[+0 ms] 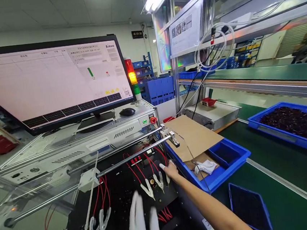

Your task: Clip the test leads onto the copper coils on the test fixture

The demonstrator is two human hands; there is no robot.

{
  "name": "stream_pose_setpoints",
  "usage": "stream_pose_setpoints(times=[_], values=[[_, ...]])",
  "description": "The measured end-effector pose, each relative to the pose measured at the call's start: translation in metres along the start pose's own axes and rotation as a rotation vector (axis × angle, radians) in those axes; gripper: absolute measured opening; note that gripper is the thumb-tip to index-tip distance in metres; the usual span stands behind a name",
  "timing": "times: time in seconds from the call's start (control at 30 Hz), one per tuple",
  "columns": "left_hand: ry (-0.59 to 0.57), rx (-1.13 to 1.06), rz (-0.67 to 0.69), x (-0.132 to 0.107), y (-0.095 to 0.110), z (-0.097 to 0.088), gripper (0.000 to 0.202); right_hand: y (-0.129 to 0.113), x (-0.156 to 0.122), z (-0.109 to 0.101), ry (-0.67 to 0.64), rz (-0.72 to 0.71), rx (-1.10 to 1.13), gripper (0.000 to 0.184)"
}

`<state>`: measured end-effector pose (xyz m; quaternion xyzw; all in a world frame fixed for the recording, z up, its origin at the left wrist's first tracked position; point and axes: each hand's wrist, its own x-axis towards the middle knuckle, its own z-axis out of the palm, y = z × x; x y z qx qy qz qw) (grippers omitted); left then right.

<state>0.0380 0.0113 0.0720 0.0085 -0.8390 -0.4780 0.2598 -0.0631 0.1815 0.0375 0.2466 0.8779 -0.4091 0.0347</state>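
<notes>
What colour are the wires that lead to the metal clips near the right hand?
Red. The wires to the clips beside the right hand show best in the head view.

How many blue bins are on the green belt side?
3: one with cardboard beside the right hand, one with dark parts far right, one at bottom. More may be out of frame.

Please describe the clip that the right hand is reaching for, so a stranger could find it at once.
Below the big monitor lies a black test bed with red-wired metal clips. The right hand rests beside the rightmost clip, the one nearest the blue bin.
</notes>
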Motion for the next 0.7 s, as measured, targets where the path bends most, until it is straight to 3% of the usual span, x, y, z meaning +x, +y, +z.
stream_pose_setpoints(times=[0.1, 0.2, 0.33, 0.43, 0.5, 0.6, 0.7], values=[[-0.056, -0.033, -0.324, 0.019, -0.008, 0.033, 0.07, -0.004, 0.003, 0.01, 0.041, -0.073, 0.032, 0.042], [-0.094, -0.18, -0.542, 0.038, -0.023, 0.054, 0.078, -0.011, -0.002, 0.003, 0.118, -0.193, 0.014, 0.038], [0.035, -0.09, -0.479, 0.05, -0.041, 0.058, 0.067, -0.022, -0.015, -0.016, 0.026, -0.331, -0.074, 0.044], [0.021, 0.057, -0.444, 0.056, -0.047, 0.051, 0.062, -0.033, -0.028, -0.022, -0.159, -0.349, -0.211, 0.069], [-0.027, 0.118, -0.425, 0.058, -0.048, 0.046, 0.06, -0.039, -0.032, -0.022, -0.231, -0.33, -0.272, 0.065], [-0.09, 0.106, -0.408, 0.054, -0.045, 0.045, 0.062, -0.042, -0.028, -0.024, -0.207, -0.349, -0.293, 0.05], [-0.14, 0.07, -0.328, 0.03, -0.036, 0.047, 0.05, -0.036, -0.015, -0.035, -0.156, -0.31, -0.325, 0.051]])
